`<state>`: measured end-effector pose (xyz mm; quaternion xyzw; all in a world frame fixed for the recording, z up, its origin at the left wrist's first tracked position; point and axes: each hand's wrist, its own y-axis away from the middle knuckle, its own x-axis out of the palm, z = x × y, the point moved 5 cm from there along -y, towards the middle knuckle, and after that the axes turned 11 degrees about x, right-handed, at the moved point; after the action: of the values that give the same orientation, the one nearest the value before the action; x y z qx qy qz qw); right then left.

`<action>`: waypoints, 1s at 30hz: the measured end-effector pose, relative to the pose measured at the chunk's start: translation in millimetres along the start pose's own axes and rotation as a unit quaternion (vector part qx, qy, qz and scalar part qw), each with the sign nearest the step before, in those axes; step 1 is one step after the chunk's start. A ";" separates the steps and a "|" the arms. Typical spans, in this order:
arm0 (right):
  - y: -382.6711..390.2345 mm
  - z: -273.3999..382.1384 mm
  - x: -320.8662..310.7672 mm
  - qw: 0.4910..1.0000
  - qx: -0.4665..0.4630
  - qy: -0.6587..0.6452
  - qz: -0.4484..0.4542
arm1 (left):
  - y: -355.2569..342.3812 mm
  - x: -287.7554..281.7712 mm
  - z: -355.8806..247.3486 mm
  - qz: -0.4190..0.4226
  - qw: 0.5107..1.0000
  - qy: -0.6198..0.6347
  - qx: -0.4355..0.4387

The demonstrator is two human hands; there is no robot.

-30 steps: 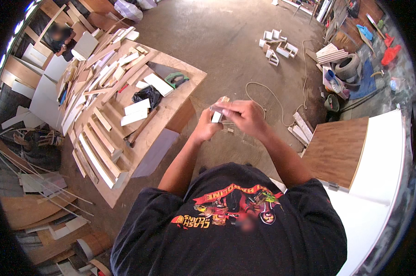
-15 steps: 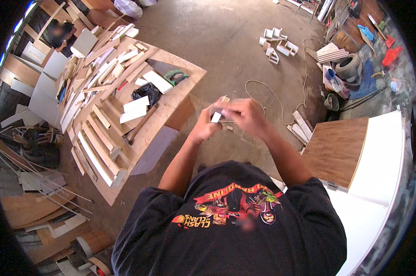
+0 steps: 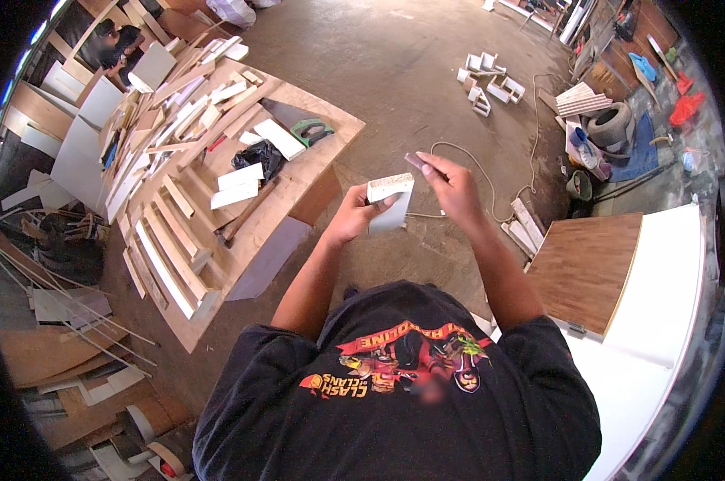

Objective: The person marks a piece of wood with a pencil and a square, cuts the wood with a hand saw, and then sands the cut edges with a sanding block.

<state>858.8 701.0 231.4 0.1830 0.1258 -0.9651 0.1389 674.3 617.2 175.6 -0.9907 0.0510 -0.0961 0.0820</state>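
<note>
My left hand (image 3: 351, 216) grips a small white board (image 3: 389, 215) in front of my body, with the thumb across its face. The board's upper end shows a raw, tan wood edge. To the right of that edge, my right hand (image 3: 458, 194) pinches a small flat brownish strip (image 3: 414, 160), which looks like folded sandpaper. The strip is held apart from the board, just above and right of its raw end. Fingers behind the board are hidden.
At the left stands a workbench (image 3: 330, 119) with wood strips, white offcuts, a black plastic bag (image 3: 260, 157) and a green tool (image 3: 311, 132). A cord (image 3: 481, 170) loops over the floor ahead. White panels (image 3: 659, 321) stand at the right. A person (image 3: 115, 50) sits far left.
My right hand has moved away from the board, up and to the right, with the strip showing. The board has turned so its white face and raw end are visible.
</note>
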 end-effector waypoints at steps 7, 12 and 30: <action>23.5 21.3 10.9 0.990 -0.078 0.118 0.007 | -0.1 3.2 5.1 -0.070 0.991 -0.098 0.063; 30.8 51.0 11.3 0.990 -0.060 0.127 -0.017 | -6.5 -2.7 -2.7 -0.085 0.981 -0.144 0.103; 28.5 32.2 21.3 0.984 -0.124 0.127 -0.013 | 1.0 -2.0 -16.6 -0.096 0.937 -0.295 0.163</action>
<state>838.5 660.3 246.8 0.2838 0.2638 -0.9125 0.1312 669.0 614.0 191.2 -0.9477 -0.0870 0.1865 0.2440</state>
